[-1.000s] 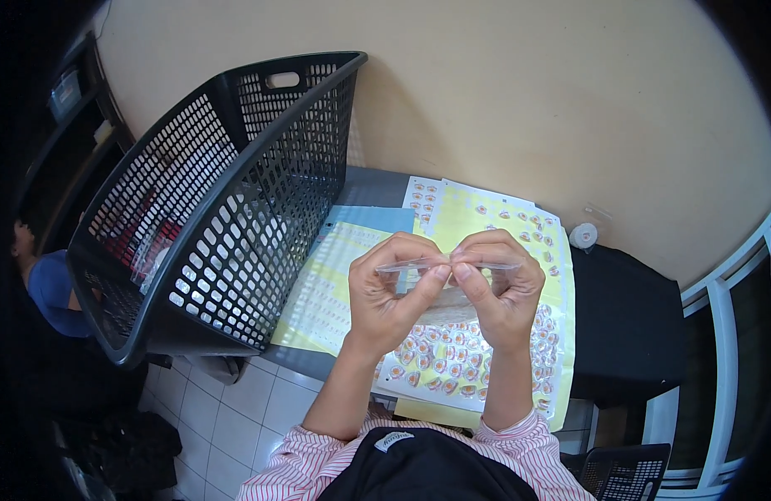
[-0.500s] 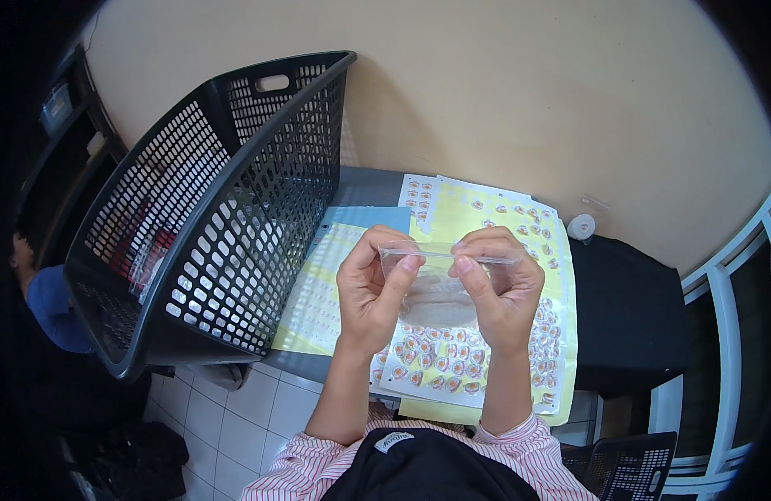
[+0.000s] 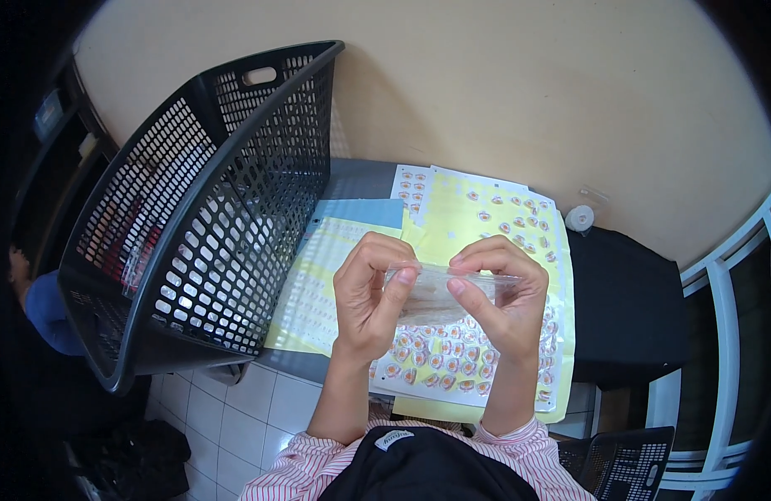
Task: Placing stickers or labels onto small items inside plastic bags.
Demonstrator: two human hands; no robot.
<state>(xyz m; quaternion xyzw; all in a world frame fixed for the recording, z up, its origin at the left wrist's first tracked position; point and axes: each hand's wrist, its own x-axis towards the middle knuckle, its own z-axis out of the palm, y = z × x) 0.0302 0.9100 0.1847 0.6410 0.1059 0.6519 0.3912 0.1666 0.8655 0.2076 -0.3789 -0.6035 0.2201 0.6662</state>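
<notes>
"Where was the clear bag [image 3: 436, 311]?"
"Between the left hand [image 3: 369, 288] and right hand [image 3: 509, 288], its top edge pinched in both, thumbs against fingers."
"Anything risky?"
"From where I stood, uneven pulling could have torn that thin film."
"How many things?"
"One bag, two hands; one large basket [image 3: 156, 355] to their left, one white roll [image 3: 579, 219] beyond the right; printed pieces [image 3: 446, 382] beneath, too many to count."
</notes>
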